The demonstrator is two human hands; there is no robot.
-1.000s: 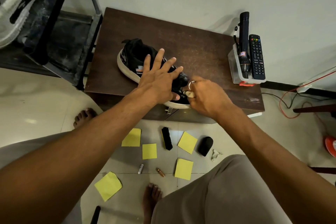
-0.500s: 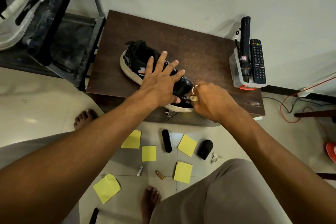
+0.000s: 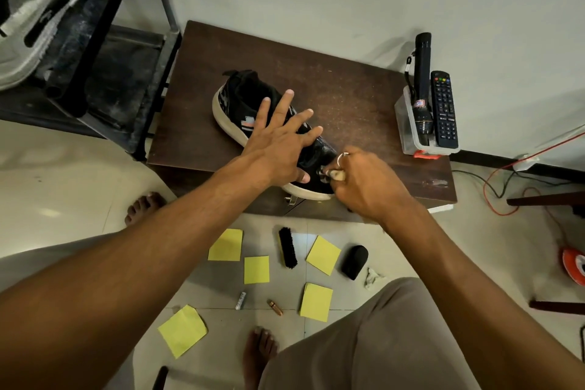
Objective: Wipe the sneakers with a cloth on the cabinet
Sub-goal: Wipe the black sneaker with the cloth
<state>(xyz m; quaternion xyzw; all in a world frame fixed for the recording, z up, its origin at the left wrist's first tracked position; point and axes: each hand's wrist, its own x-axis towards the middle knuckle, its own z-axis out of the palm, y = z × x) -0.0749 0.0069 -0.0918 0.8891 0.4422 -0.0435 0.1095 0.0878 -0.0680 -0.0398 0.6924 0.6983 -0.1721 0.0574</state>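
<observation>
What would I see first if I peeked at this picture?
The black sneaker in the middle of the brown cabinet stands out first. The left hand presses flat on it, while the right hand pinches a small pale cloth against its near end. Next come the bright yellow paper squares scattered on the floor below, around a black brush.

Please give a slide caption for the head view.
Left hand flat on black sneaker on cabinet; right hand holds cloth at its toe.

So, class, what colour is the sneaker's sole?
The sole is off-white, seen best in the head view.
</observation>
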